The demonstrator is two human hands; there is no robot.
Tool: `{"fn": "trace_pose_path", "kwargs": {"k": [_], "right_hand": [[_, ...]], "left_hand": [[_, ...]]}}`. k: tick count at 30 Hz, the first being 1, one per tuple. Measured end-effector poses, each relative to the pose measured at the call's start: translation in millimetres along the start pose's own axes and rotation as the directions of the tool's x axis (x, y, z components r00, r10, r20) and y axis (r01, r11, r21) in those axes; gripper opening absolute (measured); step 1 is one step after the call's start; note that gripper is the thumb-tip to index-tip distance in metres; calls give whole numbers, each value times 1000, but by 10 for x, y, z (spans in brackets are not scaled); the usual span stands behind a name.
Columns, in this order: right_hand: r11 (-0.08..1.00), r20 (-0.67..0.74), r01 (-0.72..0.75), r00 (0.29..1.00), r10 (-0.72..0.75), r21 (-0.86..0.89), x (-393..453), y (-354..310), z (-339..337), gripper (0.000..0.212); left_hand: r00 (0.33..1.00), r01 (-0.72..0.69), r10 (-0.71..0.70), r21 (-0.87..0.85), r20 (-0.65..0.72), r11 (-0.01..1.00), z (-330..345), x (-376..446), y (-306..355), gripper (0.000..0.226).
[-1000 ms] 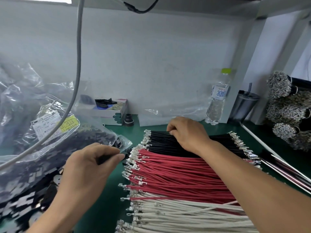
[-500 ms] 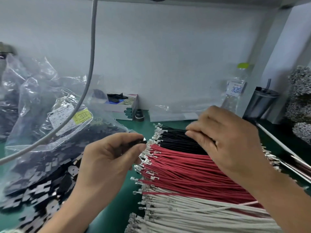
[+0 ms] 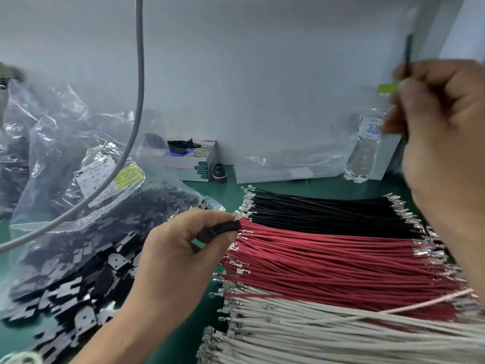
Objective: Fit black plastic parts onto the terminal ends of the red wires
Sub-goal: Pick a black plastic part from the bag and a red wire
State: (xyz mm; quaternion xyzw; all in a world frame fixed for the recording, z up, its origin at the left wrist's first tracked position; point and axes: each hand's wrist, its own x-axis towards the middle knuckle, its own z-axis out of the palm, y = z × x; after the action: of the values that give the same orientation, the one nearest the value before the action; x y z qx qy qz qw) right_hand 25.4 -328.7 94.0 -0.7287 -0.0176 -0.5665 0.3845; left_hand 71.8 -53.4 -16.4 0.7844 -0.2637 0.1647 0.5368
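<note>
Since the earlier frame, right hand [image 3: 443, 143] has risen from the black wires [image 3: 328, 214] to upper right, blurred, fingers curled around a thin black wire [image 3: 408, 53] that stands upright above the knuckles; left hand [image 3: 181, 256] sits at much the same spot by the wire ends. Far left: clear plastic bags [image 3: 78, 179] full of black plastic parts, a white and yellow label [image 3: 110, 179] on the nearest, some parts spilled onto the green mat [image 3: 231, 190]. A grey cable [image 3: 139, 101] hangs across the bags. Left hand pinches one black plastic part [image 3: 225, 228] between thumb and forefinger, just beside the metal terminals at the left ends of the red wires [image 3: 328, 264]. Wire rows lie flat on the mat: black farthest, red in the middle, white wires [image 3: 315, 332] nearest. Behind, against the wall: a small carton [image 3: 199, 164], a black cone-shaped piece [image 3: 219, 174], a water bottle [image 3: 364, 151] with green cap, partly hidden by the right hand.
</note>
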Motion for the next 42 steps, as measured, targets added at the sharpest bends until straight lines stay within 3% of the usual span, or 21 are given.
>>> {"fn": "trace_pose_path", "kwargs": {"k": [2,3,5,7,10,13,15,19,31,42], "right_hand": [[980,-123,-134,980,153,149,289,82,-31,15],[978,-133,-152,976,171,144,430,97,-109,15],[992,-62,-88,995,83,-90,624,120,-287,29],[967,59,48,998,-34,-249,609,22,-389,41],[939,211,200,967,-143,-279,188,-231,-150,21],[901,499,385,831,-244,-201,-458,-400,23,13],[900,585,391,782,-214,-194,-786,-365,85,13],[939,599,292,790,-129,-183,-1058,-277,99,11],[948,594,265,797,-111,-179,-990,-127,-18,16],[981,650,149,759,-32,-125,-1001,-109,-32,15]], "left_hand": [[1000,-23,23,7,0,1000,4,-5,7,40],[1000,-31,31,4,0,1000,7,-3,0,41],[999,-38,38,-9,2,999,10,7,-14,41],[999,-37,37,-14,-3,999,4,18,-26,42],[1000,-28,28,-5,-10,1000,-3,13,-14,38],[1000,-6,7,-104,6,995,-4,-3,41,38],[1000,-7,11,-192,19,981,-3,-12,66,33],[997,17,6,-289,79,957,-9,-22,59,25],[976,109,-21,-406,216,907,16,-38,46,21],[961,137,-22,-405,276,904,42,-52,35,21]]}}
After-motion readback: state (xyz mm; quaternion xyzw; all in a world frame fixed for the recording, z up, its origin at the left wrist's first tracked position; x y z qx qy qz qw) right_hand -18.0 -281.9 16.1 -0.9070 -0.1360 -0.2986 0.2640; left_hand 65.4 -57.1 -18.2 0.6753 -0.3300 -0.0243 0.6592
